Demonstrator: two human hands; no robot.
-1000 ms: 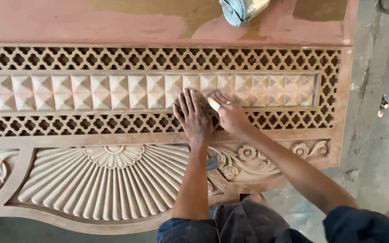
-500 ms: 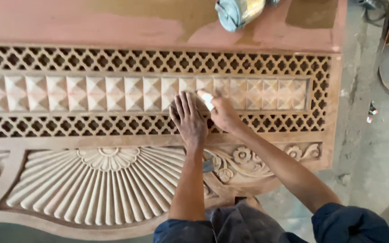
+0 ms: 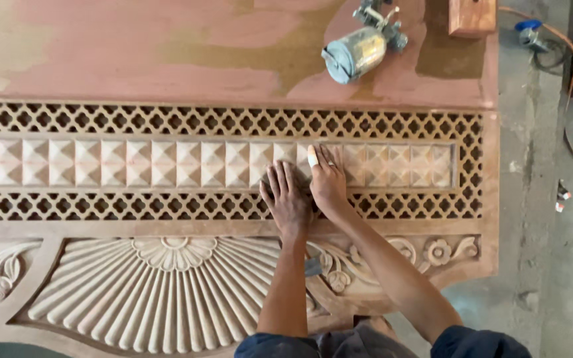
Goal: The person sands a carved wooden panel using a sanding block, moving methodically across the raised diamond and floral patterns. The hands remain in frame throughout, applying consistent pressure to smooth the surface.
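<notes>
A large carved wooden panel [image 3: 392, 126] lies flat, with lattice bands, a strip of small pyramid blocks [image 3: 167, 162] and a fan-shaped carving [image 3: 167, 292]. My left hand [image 3: 288, 199] rests flat on the lower lattice, fingers spread, tips on the pyramid strip. Beside it, touching, my right hand [image 3: 329, 185] presses flat on the strip with its fingers together. A small white piece [image 3: 312, 156] sits at its index finger; tape or something held, I cannot tell.
A metal spray gun [image 3: 359, 50] lies on the pink-stained board behind the panel, and a wooden block [image 3: 472, 16] sits at the far right corner. An orange hose with a blue valve [image 3: 528, 30] runs over the concrete floor. A small grey scrap [image 3: 313, 266] lies on the scroll carving.
Both hands stay on the same stretch of the pyramid strip; the right hand has slid slightly left, closer to the left hand. The view has shifted, showing more of the board behind.
</notes>
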